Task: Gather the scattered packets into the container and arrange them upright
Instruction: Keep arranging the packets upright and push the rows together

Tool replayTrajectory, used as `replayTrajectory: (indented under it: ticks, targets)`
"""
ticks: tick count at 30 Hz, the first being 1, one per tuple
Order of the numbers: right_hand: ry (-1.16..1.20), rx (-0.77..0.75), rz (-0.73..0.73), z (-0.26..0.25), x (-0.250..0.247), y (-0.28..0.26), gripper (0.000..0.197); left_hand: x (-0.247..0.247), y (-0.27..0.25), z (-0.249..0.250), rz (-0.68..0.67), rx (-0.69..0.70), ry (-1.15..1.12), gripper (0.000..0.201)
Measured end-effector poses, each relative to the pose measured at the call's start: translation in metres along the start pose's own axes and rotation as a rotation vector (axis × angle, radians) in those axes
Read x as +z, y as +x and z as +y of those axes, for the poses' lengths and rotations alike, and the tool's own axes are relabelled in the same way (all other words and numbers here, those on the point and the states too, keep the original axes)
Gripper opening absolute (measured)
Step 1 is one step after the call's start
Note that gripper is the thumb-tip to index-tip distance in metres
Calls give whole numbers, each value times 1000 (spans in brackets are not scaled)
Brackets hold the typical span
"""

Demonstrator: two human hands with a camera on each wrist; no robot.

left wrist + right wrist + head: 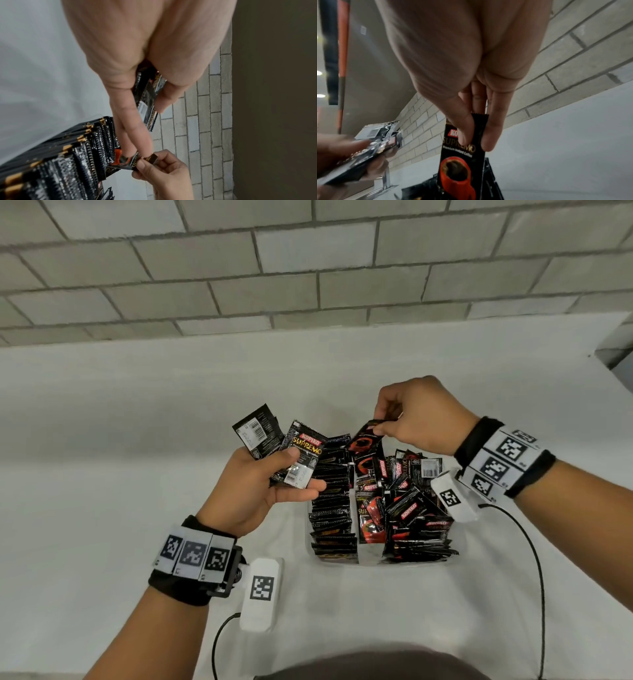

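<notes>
A clear container [368, 558] on the white table holds black coffee packets. A tidy upright row [330, 501] fills its left side; a jumbled heap [411, 501] lies on its right. My left hand [260, 491] grips a small bunch of packets [303, 458] just left of the container, thumb on top. My right hand [414, 416] hovers over the container's far end and pinches the top edge of one packet [364, 445], which hangs down, red cup printed on it [458, 162]. In the left wrist view the held bunch [147, 100] sits between thumb and fingers.
A white table [137, 440] runs to a grey block wall [308, 268]. Bare table lies to the left of and behind the container. Black cables [537, 577] trail from both wristbands across the table near its front edge.
</notes>
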State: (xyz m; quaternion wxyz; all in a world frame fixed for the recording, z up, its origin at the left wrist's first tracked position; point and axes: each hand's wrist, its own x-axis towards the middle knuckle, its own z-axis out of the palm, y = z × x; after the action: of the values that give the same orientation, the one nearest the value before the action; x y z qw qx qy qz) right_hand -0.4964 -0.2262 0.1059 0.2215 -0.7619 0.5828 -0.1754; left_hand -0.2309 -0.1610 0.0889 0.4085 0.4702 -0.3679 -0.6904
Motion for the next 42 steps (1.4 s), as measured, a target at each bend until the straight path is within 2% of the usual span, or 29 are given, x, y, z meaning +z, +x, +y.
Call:
replayTrajectory:
  ticks: [6,10,15,22,26,30,36,40,42]
  targets:
    - [26,26,-39,5,-18,4,18,-3,-1,-2,13,-6,39,26]
    - [-55,-23,-110,10,-2,7,14,-2,-1,-1,12,-1,37,26]
    - [-141,-85,-100,12,23,12,11,0,-1,-1,6,-9,40,25]
    - [-244,-84,-195,14,36,14,26,-1,-4,0,16,-8,52,25]
    - [-170,-34,-160,11,31,16,36,-1,-3,0,7,0,46,25]
    - [8,29,-120,8,23,17,36,-2,-2,0,-16,4,21,25]
    - [-67,19,-148,7,20,11,34,0,-2,2,-77,7,-21,32]
    - [49,-9,21,-7,8,2,31,6,-1,0,-96,-5,5,29]
    - [192,-26,26,-22,4,-6,28,9,1,-2,-118,-1,9,27]
